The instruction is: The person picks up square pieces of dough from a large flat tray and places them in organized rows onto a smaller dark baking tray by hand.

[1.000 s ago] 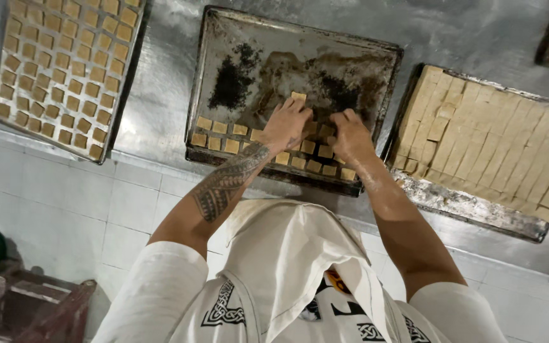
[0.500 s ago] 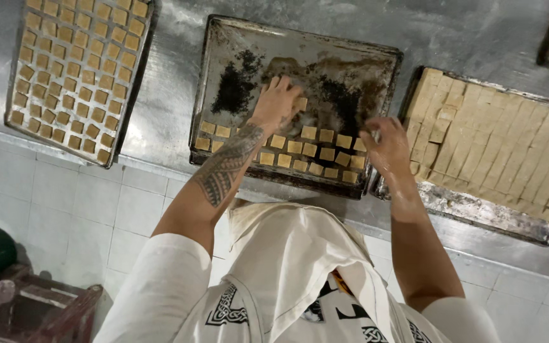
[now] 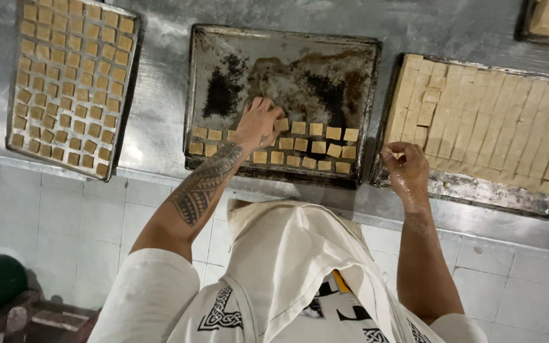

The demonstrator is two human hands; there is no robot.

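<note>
The right hand [image 3: 406,166] sits at the near left corner of the slab tray [image 3: 478,190], fingers curled in loosely; it may be pinching a cube off the slab's edge, but the fingertips hide it and I cannot tell whether it grips anything. The cut slab [image 3: 497,121] spreads away from this hand, to the right and toward the far side, its long axis running across the bench [image 3: 160,95]. So the right hand is much the nearer to the uncut supply.

The left hand [image 3: 258,124] lies flat and spread on the middle tray [image 3: 284,63], palm down, fingers touching the cubes [image 3: 300,145] at the left part of their rows and clasping none. Those rows run left to right along the tray's near edge, two full and a third begun; the far half of the tray is bare, dark and scorched, with burnt crumbs.

The cubes are pale tan, matte, soft-edged like dough. The trays are thin, dented metal. The bench is dull steel, faintly wet-looking. Well apart to the left, a full tray [image 3: 125,101] holds close ranks of small squares.
</note>
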